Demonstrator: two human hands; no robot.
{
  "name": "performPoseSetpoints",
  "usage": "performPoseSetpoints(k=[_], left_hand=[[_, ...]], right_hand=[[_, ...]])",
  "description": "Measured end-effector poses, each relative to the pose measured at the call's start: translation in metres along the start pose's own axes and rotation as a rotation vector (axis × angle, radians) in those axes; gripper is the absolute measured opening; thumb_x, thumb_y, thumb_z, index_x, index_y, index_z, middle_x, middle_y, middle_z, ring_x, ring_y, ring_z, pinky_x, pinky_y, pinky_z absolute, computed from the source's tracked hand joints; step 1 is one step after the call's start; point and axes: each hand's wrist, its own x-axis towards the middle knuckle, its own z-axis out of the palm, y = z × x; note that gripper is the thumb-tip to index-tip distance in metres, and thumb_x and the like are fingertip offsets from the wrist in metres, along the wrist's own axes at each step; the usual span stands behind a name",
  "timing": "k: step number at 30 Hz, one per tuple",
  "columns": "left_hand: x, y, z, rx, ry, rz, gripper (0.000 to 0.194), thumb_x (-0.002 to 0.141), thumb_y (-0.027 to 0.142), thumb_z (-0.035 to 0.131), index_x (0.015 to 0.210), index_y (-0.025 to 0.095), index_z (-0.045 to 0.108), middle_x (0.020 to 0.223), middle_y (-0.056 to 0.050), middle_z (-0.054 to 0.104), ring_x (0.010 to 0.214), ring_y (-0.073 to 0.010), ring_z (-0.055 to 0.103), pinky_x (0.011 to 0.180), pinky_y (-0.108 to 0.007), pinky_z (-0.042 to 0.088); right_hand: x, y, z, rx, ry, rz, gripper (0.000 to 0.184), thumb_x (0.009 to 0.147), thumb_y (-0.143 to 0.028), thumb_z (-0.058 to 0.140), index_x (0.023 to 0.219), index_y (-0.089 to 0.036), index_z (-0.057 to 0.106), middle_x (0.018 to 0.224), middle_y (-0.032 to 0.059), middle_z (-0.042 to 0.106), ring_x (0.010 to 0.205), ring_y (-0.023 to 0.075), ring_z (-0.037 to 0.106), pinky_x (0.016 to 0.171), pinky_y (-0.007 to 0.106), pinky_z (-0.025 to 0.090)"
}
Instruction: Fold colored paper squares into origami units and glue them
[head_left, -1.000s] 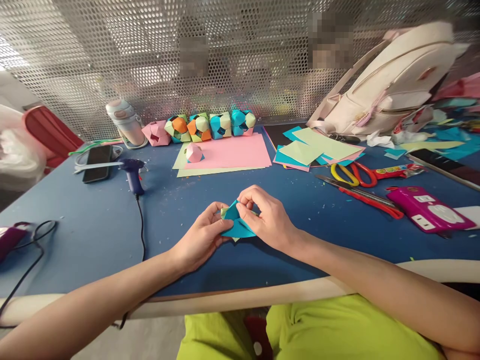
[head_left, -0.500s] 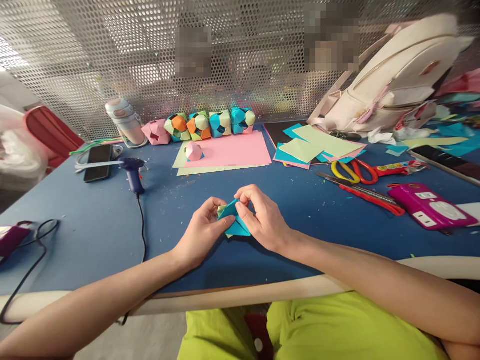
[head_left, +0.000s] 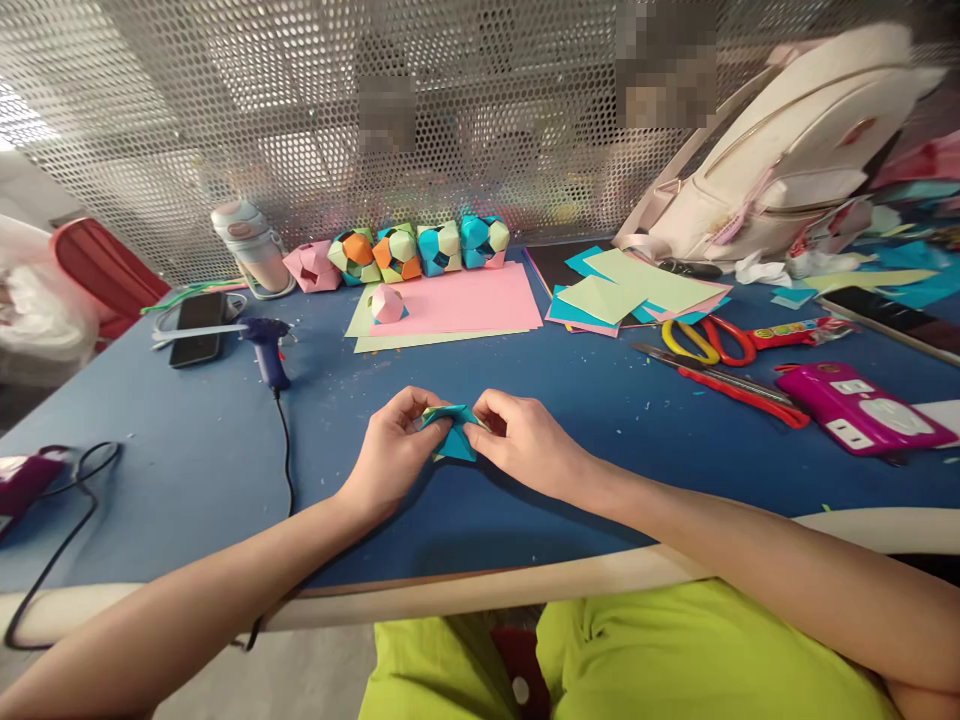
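Between my two hands is a small folded paper piece, blue on the face toward me with pale green at its edges. My left hand pinches its left side between thumb and fingers. On the other side, my right hand grips the right edge the same way. Fingertips behind the paper are hidden. Beyond the hands, a small pink folded ball rests on pink paper sheets. Several folded paper balls in mixed colours, among them a blue one, line the table's back.
A glue gun and a phone lie at left, near a bottle. To the right are cut paper squares, scissors, a box cutter, a purple power strip and a backpack.
The folded paper has shifted slightly left and tilted flatter. My right hand has moved from the paper's top corner down to its right edge.
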Motion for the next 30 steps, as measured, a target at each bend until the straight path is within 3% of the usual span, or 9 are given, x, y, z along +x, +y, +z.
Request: performPoseSetpoints(k=[11,16,22,30], left_hand=[[-0.003,-0.002,0.003,-0.068,0.026,0.014,0.022,0.070,0.024,0.073,0.087,0.018,0.061,0.087,0.001,0.063,0.078,-0.0117,0.056,0.067,-0.021,0.043],[0.001,-0.009,0.001,-0.143,0.055,-0.033,0.020,0.074,0.030,0.070,0.083,0.016,0.060,0.075,0.002,0.060,0.066,-0.0096,0.053,0.062,-0.021,0.041],[0.001,-0.011,0.001,-0.166,0.050,-0.056,0.019,0.075,0.031,0.069,0.082,0.017,0.058,0.076,0.000,0.064,0.071,-0.0115,0.055,0.065,-0.023,0.042],[-0.003,0.000,0.008,-0.257,-0.110,-0.098,0.025,0.071,0.029,0.072,0.084,0.017,0.054,0.077,0.001,0.062,0.069,-0.0133,0.059,0.064,-0.027,0.048]], right_hand=[[0.003,0.002,-0.003,0.192,0.110,0.069,0.023,0.079,-0.030,0.052,0.062,-0.021,0.041,0.058,-0.0034,0.048,0.054,0.0110,0.043,0.052,0.024,0.031],[0.005,0.001,-0.005,0.314,0.014,0.163,0.022,0.079,-0.034,0.053,0.064,-0.019,0.046,0.053,-0.0044,0.048,0.052,0.0111,0.046,0.051,0.024,0.033],[0.003,-0.004,-0.002,0.262,-0.102,0.145,0.021,0.076,-0.028,0.055,0.060,-0.019,0.046,0.053,-0.0055,0.045,0.050,0.0092,0.042,0.048,0.023,0.029],[0.006,0.003,-0.003,0.558,-0.117,0.178,0.017,0.078,-0.027,0.052,0.066,-0.016,0.054,0.059,-0.0027,0.055,0.046,0.0072,0.044,0.044,0.021,0.032]])
